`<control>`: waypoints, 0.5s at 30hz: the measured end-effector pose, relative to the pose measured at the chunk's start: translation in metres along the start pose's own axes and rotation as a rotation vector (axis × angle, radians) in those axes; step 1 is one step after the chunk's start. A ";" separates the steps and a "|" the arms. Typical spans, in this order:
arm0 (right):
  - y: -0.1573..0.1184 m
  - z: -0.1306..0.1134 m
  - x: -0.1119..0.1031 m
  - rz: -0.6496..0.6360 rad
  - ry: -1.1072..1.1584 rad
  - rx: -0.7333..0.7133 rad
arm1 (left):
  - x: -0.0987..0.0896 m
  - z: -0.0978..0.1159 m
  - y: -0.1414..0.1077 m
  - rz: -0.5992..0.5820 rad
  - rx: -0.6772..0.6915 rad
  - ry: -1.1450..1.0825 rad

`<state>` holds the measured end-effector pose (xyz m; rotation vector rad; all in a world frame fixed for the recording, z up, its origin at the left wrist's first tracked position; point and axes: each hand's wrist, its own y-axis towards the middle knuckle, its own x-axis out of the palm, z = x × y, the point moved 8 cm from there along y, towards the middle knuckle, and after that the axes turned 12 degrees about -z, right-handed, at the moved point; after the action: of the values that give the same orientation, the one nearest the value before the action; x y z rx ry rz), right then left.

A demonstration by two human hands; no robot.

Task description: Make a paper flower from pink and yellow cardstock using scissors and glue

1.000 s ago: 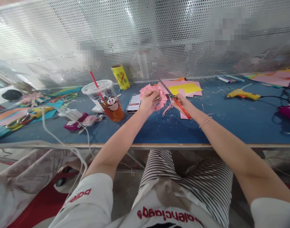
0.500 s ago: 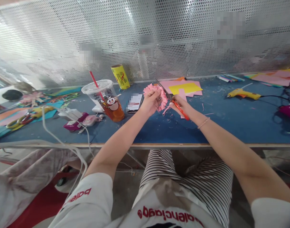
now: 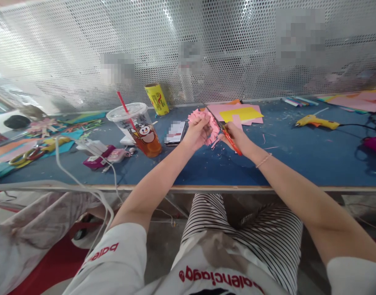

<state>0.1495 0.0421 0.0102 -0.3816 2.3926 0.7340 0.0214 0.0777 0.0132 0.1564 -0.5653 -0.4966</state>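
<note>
My left hand (image 3: 197, 132) pinches a ruffled pink paper flower (image 3: 213, 133) above the blue table. Orange-handled scissors (image 3: 233, 143) are in my right hand (image 3: 238, 137), their dark blades pointing up and away along the flower's right side. Whether the blades touch the paper is too small to tell. Pink sheets with a yellow sheet (image 3: 241, 114) on top lie just behind my right hand. Small pink scraps (image 3: 217, 144) are scattered below the flower.
A drink cup (image 3: 146, 137) with a red straw, a phone (image 3: 175, 133) and a yellow can (image 3: 157, 99) stand or lie left of my hands. Chargers and cables (image 3: 98, 153) are farther left. A yellow glue gun (image 3: 317, 121) lies at the right on the blue table (image 3: 206, 176).
The scissors have turned slightly in my right hand, their handles shifting a little left. My left hand still holds the flower in nearly the same place.
</note>
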 end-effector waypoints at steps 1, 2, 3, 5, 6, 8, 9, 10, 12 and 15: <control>0.000 -0.001 -0.001 0.005 -0.007 0.001 | 0.000 0.000 0.000 0.012 -0.008 0.001; -0.001 -0.003 -0.002 0.011 -0.014 -0.001 | 0.000 0.000 -0.001 0.022 -0.013 0.004; -0.001 -0.005 -0.003 0.019 -0.021 -0.003 | 0.000 0.000 -0.001 0.029 -0.014 0.007; -0.002 -0.006 -0.005 0.035 -0.037 0.002 | 0.001 0.000 -0.001 0.032 -0.007 0.011; -0.002 -0.006 -0.006 0.045 -0.044 0.009 | 0.001 0.001 -0.001 0.031 -0.001 0.014; -0.002 -0.005 -0.007 0.061 -0.049 0.024 | -0.001 0.002 0.000 0.032 0.013 0.027; -0.002 -0.004 -0.007 0.069 -0.043 0.031 | -0.001 0.002 0.001 0.030 0.020 0.037; -0.001 -0.002 -0.007 0.078 -0.030 0.038 | -0.002 0.003 0.001 0.028 0.029 0.046; -0.001 0.002 -0.007 0.101 0.029 0.056 | -0.004 0.004 0.002 0.028 0.043 0.064; 0.000 0.012 -0.007 0.116 0.172 0.088 | -0.007 0.007 0.002 0.051 0.047 0.094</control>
<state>0.1605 0.0496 0.0063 -0.2810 2.6170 0.6671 0.0135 0.0831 0.0161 0.2089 -0.4880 -0.4238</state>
